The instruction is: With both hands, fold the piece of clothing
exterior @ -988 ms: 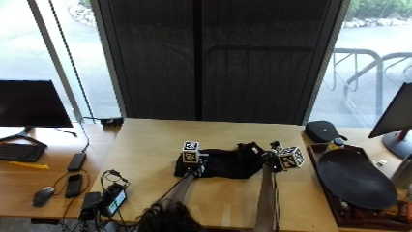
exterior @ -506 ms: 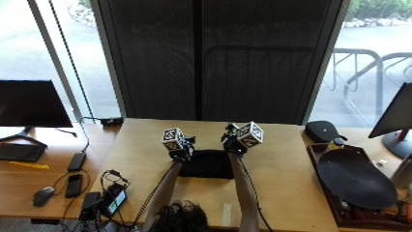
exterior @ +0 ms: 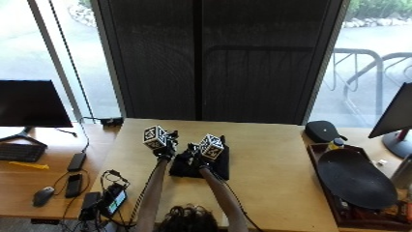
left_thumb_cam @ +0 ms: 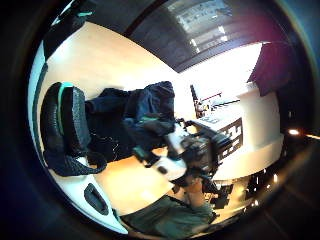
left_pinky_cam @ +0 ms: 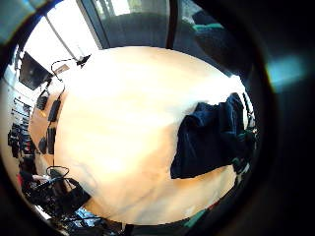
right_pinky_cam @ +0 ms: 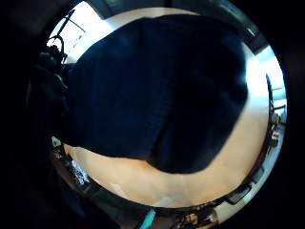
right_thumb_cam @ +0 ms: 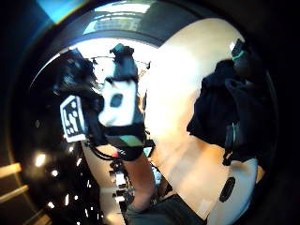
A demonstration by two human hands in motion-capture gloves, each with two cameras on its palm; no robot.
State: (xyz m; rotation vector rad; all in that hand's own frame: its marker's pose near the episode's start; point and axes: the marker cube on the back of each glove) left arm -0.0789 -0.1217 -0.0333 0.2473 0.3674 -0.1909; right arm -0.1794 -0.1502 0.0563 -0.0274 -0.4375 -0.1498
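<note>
Dark garment [exterior: 212, 166] bunched into a compact pile on wooden table [exterior: 283, 159], near the middle, just in front of the person. Both hands over it, close together. Left hand [exterior: 166, 149] at the garment's left edge, raised a little over the table; right hand [exterior: 201, 155] right on top of the pile. Right little finger side palm view almost filled with dark cloth [right_pinky_cam: 157, 90], so very close under that palm, table showing only around it. Left little finger side palm view mostly bare table [left_pinky_cam: 123, 128], garment [left_pinky_cam: 211, 137] off to one side of that palm. Left thumb side palm view: garment [left_thumb_cam: 130, 120] lying on table between the palm and the other hand [left_thumb_cam: 195, 150]. Cannot tell whether fingers of either hand are curled into the cloth or straight. Black monitor [exterior: 32, 104] and keyboard [exterior: 19, 152] on neighbouring desk at left, dark oval tray [exterior: 354, 179] at right, all well apart from garment.
</note>
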